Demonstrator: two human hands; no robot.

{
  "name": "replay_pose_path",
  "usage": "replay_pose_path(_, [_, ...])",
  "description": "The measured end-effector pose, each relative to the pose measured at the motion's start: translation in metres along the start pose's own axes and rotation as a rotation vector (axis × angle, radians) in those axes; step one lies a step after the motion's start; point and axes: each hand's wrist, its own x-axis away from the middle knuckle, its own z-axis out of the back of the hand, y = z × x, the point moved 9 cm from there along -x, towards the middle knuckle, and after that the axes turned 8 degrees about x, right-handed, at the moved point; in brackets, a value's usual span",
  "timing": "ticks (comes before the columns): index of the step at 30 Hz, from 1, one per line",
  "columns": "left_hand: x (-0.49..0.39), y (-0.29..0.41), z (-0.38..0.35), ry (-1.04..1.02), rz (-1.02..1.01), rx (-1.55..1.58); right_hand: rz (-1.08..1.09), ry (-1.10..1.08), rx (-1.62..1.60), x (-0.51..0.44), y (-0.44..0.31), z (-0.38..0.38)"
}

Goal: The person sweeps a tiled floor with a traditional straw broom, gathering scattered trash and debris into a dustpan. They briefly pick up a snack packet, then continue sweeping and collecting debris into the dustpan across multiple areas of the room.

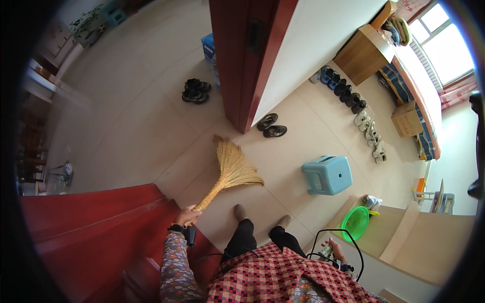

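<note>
My left hand (188, 216) is closed around the handle of a straw broom (234, 170), whose bristles fan out over the tiled floor by the door frame. Low at the right, beside the checked garment, is my right hand (335, 249); its fingers are curled near a pale patterned thing (325, 253) that is too small to make out, so whether it is held cannot be told. Both wrists wear dark straps. A black looped wire or handle (352, 236) arches around the right hand.
A red door (98, 223) stands at the left, a door frame (242, 68) ahead. Dark shoes (274, 130) lie by the wall end, a blue plastic stool (329, 175) to their right. Beyond are a shoe row (353, 99), a bed (420, 87) and a green basin (356, 223) near shelving (401, 231).
</note>
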Motion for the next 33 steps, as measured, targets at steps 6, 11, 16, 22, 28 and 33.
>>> replay_pose_path(6, [0.050,0.020,0.049,0.142,-0.042,-0.077,0.036,-0.007,0.014,-0.019,-0.018,-0.004])
replay_pose_path(11, [0.094,0.052,0.042,0.175,-0.096,-0.002,0.053,-0.043,0.046,-0.027,-0.039,-0.014])
replay_pose_path(16, [0.060,0.091,0.035,0.118,-0.182,0.011,0.066,-0.073,0.142,-0.044,-0.061,-0.027])
replay_pose_path(22, [-0.023,0.099,0.027,0.070,-0.116,0.272,0.116,-0.097,0.191,-0.061,-0.110,-0.028])
replay_pose_path(28, [-0.001,0.057,0.031,0.215,-0.104,0.270,0.096,-0.191,0.338,-0.126,-0.175,-0.042])
replay_pose_path(33, [0.050,0.030,-0.021,0.332,-0.094,0.446,0.236,-0.254,0.846,-0.189,-0.310,-0.102])
